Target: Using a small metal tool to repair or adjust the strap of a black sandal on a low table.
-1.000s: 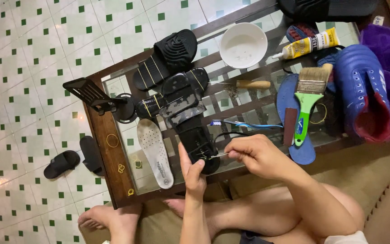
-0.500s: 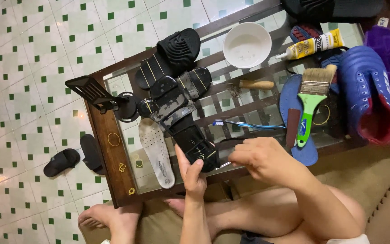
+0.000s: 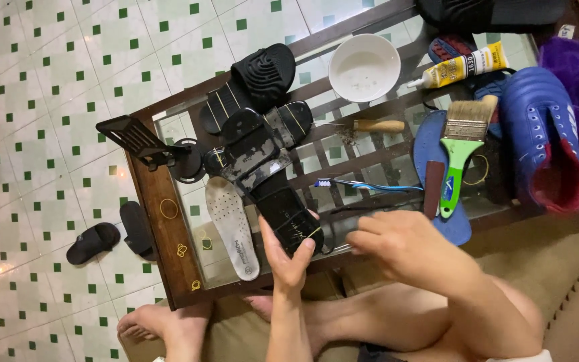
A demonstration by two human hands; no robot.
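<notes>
My left hand (image 3: 288, 260) grips the near end of a long black sandal (image 3: 281, 206) that lies across the glass table, its thumb on the sole. A thin yellow rubber band (image 3: 308, 234) crosses that end of the sandal. My right hand (image 3: 403, 249) hovers just right of the sandal's tip with its fingers curled downward. Whatever they pinch is hidden. A white insole (image 3: 232, 229) lies just left of the sandal.
The wooden-framed glass table (image 3: 162, 234) also holds another black sandal (image 3: 263, 74), a white bowl (image 3: 364, 67), a glue tube (image 3: 465, 67), a wooden-handled awl (image 3: 375, 125), a toothbrush (image 3: 364, 185), a green-handled paintbrush (image 3: 460, 157) and a blue shoe (image 3: 543, 131). Black slippers (image 3: 94, 242) lie on the tiled floor.
My right hand has drawn back slightly to the right from the sandal's tip. My left hand keeps its grip on the sandal.
</notes>
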